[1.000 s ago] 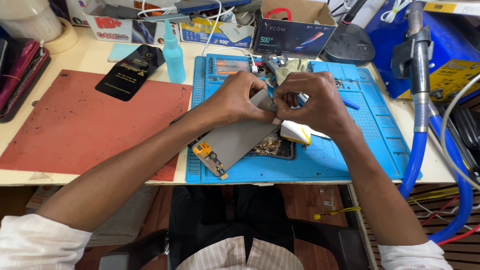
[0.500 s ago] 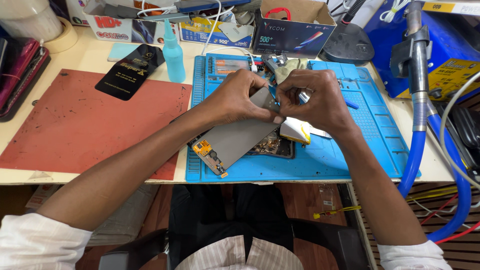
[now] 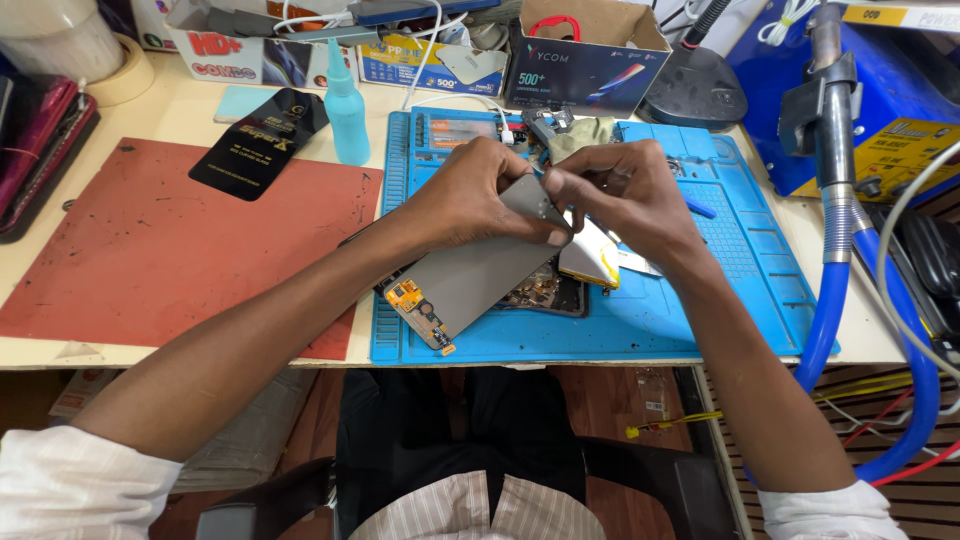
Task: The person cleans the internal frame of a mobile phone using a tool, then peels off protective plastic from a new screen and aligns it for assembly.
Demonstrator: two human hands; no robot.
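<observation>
My left hand [image 3: 470, 195] grips the upper edge of a grey phone display panel [image 3: 478, 272], which tilts over the blue work mat [image 3: 700, 300]. An orange flex connector [image 3: 420, 310] hangs at the panel's lower end. My right hand [image 3: 625, 195] pinches at the panel's top corner, fingertips touching those of the left hand. Whether it holds a small tool is hidden. Under the panel lies an opened phone body [image 3: 545, 292] with a white battery [image 3: 590, 262] beside it.
A red mat [image 3: 150, 250] covers the left of the desk, with a black flat package [image 3: 258, 145] and a light blue squeeze bottle [image 3: 346, 110] at its far edge. Cardboard boxes [image 3: 580, 55] stand behind. A blue hose [image 3: 830, 320] and a blue machine [image 3: 870, 90] are at right.
Both hands stay on the panel's top edge. The right hand's fingers have shifted slightly along the corner; the small shiny piece seen between its fingers earlier is hidden.
</observation>
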